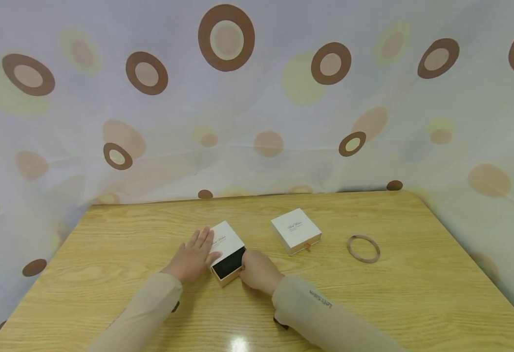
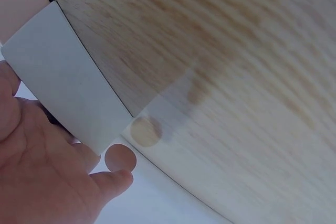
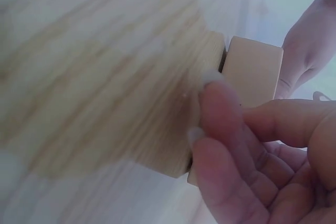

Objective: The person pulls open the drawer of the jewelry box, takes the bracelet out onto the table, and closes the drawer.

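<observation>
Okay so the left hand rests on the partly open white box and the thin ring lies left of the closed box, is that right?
Not quite: the thin ring lies right of the closed box, as the head view shows. The left hand does rest on the partly open white box.

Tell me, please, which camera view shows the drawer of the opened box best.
The head view: it shows the drawer partly out of its white cover, with its black inside. The left wrist view has only a pinkish part, upper left; the right wrist view has a peach face, partly hidden by the right hand.
</observation>
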Demonstrator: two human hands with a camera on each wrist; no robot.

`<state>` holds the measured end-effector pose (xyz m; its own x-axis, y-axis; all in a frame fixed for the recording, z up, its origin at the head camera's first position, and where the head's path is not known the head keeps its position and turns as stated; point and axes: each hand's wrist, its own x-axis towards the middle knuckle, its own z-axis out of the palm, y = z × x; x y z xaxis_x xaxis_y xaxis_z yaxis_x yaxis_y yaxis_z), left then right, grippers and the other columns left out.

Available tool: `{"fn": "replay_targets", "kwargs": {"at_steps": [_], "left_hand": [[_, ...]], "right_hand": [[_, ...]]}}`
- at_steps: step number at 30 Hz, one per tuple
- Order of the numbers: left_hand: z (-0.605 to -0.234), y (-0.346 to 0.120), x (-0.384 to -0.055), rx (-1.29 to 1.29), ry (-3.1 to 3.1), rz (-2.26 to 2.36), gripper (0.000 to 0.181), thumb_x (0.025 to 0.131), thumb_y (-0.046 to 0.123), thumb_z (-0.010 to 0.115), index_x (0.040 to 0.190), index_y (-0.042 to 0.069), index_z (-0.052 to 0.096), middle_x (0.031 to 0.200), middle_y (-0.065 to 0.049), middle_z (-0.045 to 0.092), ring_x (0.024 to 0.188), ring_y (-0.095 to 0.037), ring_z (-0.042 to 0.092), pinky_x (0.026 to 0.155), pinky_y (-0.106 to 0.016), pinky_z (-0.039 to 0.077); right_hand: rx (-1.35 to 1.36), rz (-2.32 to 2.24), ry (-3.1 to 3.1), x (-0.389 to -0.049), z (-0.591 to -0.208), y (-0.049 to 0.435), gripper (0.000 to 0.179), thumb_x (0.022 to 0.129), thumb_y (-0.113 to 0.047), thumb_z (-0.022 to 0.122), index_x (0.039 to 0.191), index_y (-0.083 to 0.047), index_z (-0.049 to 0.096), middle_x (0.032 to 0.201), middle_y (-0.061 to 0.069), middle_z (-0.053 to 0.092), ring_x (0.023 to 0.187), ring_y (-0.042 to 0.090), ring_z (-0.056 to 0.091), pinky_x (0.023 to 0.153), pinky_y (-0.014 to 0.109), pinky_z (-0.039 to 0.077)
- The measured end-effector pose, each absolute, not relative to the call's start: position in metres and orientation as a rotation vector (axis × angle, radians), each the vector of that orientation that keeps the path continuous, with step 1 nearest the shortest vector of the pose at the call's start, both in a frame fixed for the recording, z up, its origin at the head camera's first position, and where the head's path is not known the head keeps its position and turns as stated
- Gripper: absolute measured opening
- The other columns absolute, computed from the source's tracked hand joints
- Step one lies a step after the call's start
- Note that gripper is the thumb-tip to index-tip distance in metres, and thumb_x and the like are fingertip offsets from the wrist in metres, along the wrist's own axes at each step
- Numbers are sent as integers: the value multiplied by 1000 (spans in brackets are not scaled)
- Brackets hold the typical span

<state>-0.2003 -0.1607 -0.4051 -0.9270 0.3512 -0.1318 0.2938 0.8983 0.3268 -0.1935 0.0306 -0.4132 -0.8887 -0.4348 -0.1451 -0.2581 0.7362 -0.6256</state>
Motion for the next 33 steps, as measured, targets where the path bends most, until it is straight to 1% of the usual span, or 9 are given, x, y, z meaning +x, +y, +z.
{"fn": "replay_targets", "kwargs": {"at_steps": [9, 13, 17, 20, 26, 33], "left_hand": [[-405, -161, -200, 475, 2879, 423, 63, 105, 32, 41, 149, -10, 23, 158, -25, 15, 144, -44, 13, 107, -68, 18], [-405, -161, -201, 478, 2872, 415, 64, 106, 32, 41, 150, -10, 22, 158, -25, 14, 144, -44, 12, 107, -68, 17], [-405, -160, -202, 483, 2869, 417, 64, 105, 32, 41, 150, -10, 21, 158, -25, 13, 144, -44, 12, 108, -68, 16], [-405, -160, -202, 479, 2867, 406, 64, 106, 33, 40, 150, -9, 21, 158, -24, 13, 144, -44, 11, 108, -68, 16], [-404, -159, -201, 478, 2869, 379, 64, 105, 33, 41, 149, -10, 23, 158, -25, 15, 144, -44, 13, 107, -69, 15], [-404, -159, -204, 489, 2895, 355, 63, 104, 32, 44, 148, -11, 27, 156, -26, 20, 143, -45, 17, 104, -73, 14]], "right_hand": [[-532, -879, 2692, -202, -415, 24, 34, 87, 2, 65, 57, -7, 51, 37, -5, 42, 30, 5, 38, 38, 18, 30], [-534, -852, 2724, -205, -415, 20, 33, 85, 3, 64, 56, -7, 51, 37, -5, 41, 31, 6, 38, 39, 19, 30], [-536, -821, 2775, -208, -416, 16, 32, 84, 3, 65, 57, -8, 51, 43, -3, 44, 37, 9, 40, 42, 22, 32], [-520, -816, 2800, -209, -417, 12, 31, 84, 3, 64, 58, -8, 51, 45, -2, 45, 39, 10, 41, 42, 22, 33], [-425, -895, 2753, -212, -417, 7, 35, 89, 3, 61, 56, -7, 52, 38, -3, 43, 31, 7, 39, 37, 19, 31], [-393, -919, 2720, -214, -417, 5, 32, 92, 0, 61, 61, -5, 55, 39, -1, 46, 31, 8, 42, 38, 19, 33]]}}
